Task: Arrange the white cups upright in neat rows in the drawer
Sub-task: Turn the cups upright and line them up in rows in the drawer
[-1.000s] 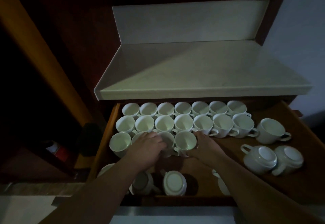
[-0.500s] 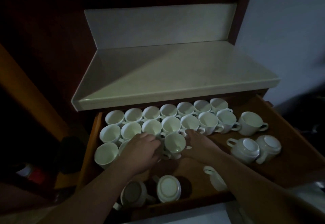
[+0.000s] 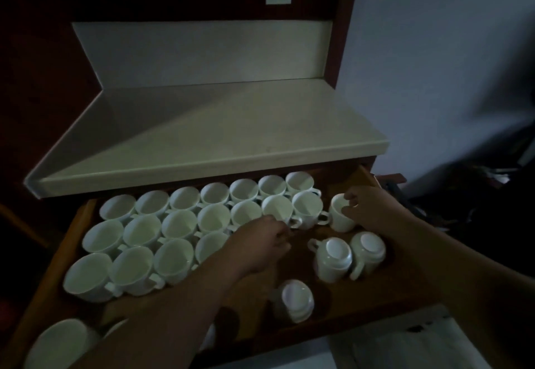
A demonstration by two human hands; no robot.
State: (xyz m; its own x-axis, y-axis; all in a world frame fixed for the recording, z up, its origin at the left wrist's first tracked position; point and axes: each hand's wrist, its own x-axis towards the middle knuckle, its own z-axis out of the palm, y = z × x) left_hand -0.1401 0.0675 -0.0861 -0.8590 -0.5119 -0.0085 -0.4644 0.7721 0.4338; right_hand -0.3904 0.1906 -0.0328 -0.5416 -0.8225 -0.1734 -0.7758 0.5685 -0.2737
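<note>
White cups (image 3: pixel 179 224) are lined up mouth-up in three rows across the drawer (image 3: pixel 388 287), from nine o'clock round to one. The front row is only part filled. A loose upright cup (image 3: pixel 340 219) at two o'clock, just beside the second row's end, is gripped at its rim by the right hand (image 3: pixel 373 209), fingers curled over the edge. The left hand (image 3: pixel 260 242) is held low at the centre, beside a second-row handle. Whether anything is pinched cannot be told. Well over half is judged done. Left to be turned and placed are two upside-down cups (image 3: pixel 335 255) touching at three o'clock and another upside-down cup (image 3: pixel 298 299) at five. A corner cup (image 3: pixel 58 342) at seven is partly hidden by the forearm.
</note>
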